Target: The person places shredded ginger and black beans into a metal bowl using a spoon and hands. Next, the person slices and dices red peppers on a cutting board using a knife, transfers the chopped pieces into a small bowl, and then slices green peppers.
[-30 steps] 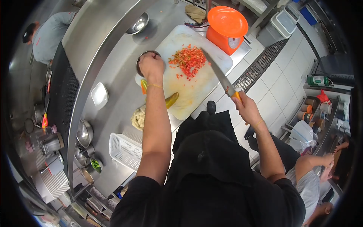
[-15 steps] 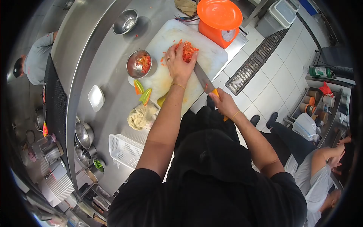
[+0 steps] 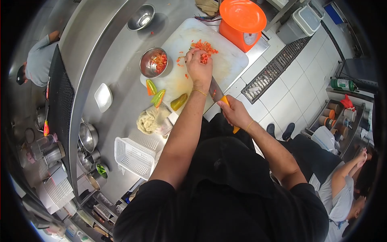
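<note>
My right hand (image 3: 238,113) grips the yellow handle of a knife (image 3: 216,89), whose blade points up toward the cutting board and runs beside my left wrist. My left hand (image 3: 198,67) has its fingers curled together around some diced red pepper (image 3: 204,58) at the near side of the pile. More dice lie loose on the white cutting board (image 3: 231,60). Left of the board's edge stands a steel bowl (image 3: 154,62) holding diced pepper. Green-and-orange pepper pieces (image 3: 158,98) and a darker green piece (image 3: 179,102) rest near my left forearm.
An orange scale (image 3: 242,30) stands at the board's far right corner. A crumpled cloth (image 3: 150,120), white basket (image 3: 133,157), white dish (image 3: 103,97) and another steel bowl (image 3: 141,17) are on the counter. One person (image 3: 40,64) is at far left, another (image 3: 336,189) at lower right.
My left hand has gone from spread over the diced pepper to fingers drawn together, lower beside the pile. The knife stays in my right hand. The whole view has shifted slightly.
</note>
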Available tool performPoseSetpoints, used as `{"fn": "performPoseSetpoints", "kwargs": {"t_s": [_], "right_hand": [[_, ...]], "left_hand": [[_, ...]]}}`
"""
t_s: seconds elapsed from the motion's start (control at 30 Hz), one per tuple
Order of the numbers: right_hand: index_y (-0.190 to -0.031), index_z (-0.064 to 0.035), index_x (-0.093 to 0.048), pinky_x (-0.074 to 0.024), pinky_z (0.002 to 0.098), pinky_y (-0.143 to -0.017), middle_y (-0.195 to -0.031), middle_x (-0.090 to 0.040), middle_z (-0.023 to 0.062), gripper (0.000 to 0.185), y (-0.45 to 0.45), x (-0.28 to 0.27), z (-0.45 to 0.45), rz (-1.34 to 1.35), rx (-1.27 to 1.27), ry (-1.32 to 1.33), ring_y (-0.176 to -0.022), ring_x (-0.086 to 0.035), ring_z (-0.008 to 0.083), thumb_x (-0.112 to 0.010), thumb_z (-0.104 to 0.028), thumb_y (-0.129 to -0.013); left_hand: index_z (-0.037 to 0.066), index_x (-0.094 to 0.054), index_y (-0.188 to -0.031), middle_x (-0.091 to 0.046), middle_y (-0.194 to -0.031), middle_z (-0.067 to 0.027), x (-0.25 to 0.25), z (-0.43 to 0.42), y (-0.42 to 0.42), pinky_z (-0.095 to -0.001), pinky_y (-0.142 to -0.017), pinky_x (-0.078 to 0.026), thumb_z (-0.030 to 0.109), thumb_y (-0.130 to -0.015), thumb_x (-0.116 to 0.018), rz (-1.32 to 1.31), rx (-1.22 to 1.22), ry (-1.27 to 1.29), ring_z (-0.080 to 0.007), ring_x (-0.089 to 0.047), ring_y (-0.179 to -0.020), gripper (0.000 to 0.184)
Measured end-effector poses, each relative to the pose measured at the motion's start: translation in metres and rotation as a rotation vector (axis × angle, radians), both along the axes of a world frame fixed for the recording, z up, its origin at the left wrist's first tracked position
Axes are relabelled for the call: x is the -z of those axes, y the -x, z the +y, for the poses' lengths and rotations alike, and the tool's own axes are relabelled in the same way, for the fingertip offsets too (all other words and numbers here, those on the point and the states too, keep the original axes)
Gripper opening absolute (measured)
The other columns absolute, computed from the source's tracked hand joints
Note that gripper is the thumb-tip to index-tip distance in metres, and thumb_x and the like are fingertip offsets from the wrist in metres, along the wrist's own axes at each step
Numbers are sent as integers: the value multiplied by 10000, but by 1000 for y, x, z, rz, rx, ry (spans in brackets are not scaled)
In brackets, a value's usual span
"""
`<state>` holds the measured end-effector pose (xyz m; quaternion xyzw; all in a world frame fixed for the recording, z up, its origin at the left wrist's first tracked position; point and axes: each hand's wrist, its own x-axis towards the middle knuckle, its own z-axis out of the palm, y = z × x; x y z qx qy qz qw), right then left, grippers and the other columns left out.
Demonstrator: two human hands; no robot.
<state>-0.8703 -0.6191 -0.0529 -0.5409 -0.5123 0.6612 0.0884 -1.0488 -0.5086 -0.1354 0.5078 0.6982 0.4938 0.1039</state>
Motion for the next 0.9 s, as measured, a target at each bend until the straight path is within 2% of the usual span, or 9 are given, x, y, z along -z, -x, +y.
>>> {"fn": "performPoseSetpoints", "kwargs": {"t_s": [0.13,0.33,0.43,0.53,0.57,0.67,0.73,0.8,0.9], "right_hand": [[-993,-20,-528,-477,372,-471,-624,-585,58,404,8,-30,4,-27,-48,-70,-468,-589,177,-587,-402,-1111],[-1042,25,-536,-514,476,-555,-713,-661,222,432,54,-56,28,-8,-234,-318,-550,-667,326,-600,-398,-1094],[-1062,20,-551,-522,445,-546,-737,-668,195,409,76,-54,37,21,-277,-327,-550,-663,282,-586,-385,-1102],[-1070,12,-570,-530,397,-534,-735,-654,141,390,73,-85,42,-14,-316,-84,-541,-648,219,-574,-376,-1106],[-1075,11,-574,-528,383,-528,-724,-641,119,387,66,-94,41,-30,-315,-68,-540,-641,201,-571,-375,-1107],[-1101,-4,-588,-518,342,-508,-696,-604,63,368,19,-100,28,-53,-305,-26,-534,-620,147,-566,-371,-1110],[-1122,-27,-592,-522,355,-518,-697,-607,66,337,-10,-93,21,-102,-269,-47,-547,-631,164,-580,-363,-1103],[-1129,-47,-592,-541,403,-553,-710,-638,99,304,-33,-88,21,-222,-221,-107,-583,-671,234,-604,-349,-1090],[-1098,-61,-584,-560,497,-654,-773,-686,171,285,-66,-24,31,-478,-211,-797,-716,-710,381,-648,-335,-1053]], "left_hand": [[48,-747,-973,-671,-1206,-138,-44,0,15,-409,-992,-539,17,-762,-794,21,-55,-115,-328,-654,-1143,218],[35,-748,-969,-697,-1152,-140,-77,2,85,-397,-945,-562,34,-776,-779,114,-212,-250,-301,-693,-1048,196],[29,-750,-972,-705,-1126,-133,-71,2,116,-403,-945,-562,91,-795,-792,62,-277,-157,-297,-697,-1039,193],[12,-740,-975,-674,-1146,-142,-60,8,136,-401,-914,-563,81,-793,-802,40,-377,32,-305,-687,-995,205],[19,-751,-964,-725,-1085,-162,-59,10,139,-397,-881,-576,148,-826,-786,52,-416,93,-310,-717,-947,192],[52,-770,-954,-770,-1008,-177,-55,18,155,-421,-861,-587,219,-864,-748,-92,-304,405,-331,-746,-926,190],[76,-780,-944,-783,-971,-171,-43,19,162,-440,-862,-588,249,-881,-720,64,-269,505,-339,-757,-931,193],[100,-788,-938,-792,-960,-159,-38,24,164,-456,-865,-589,268,-892,-703,186,-237,574,-346,-761,-942,194],[139,-796,-922,-800,-982,-119,-44,25,166,-468,-875,-588,266,-907,-686,334,-218,652,-344,-759,-958,168]]}}
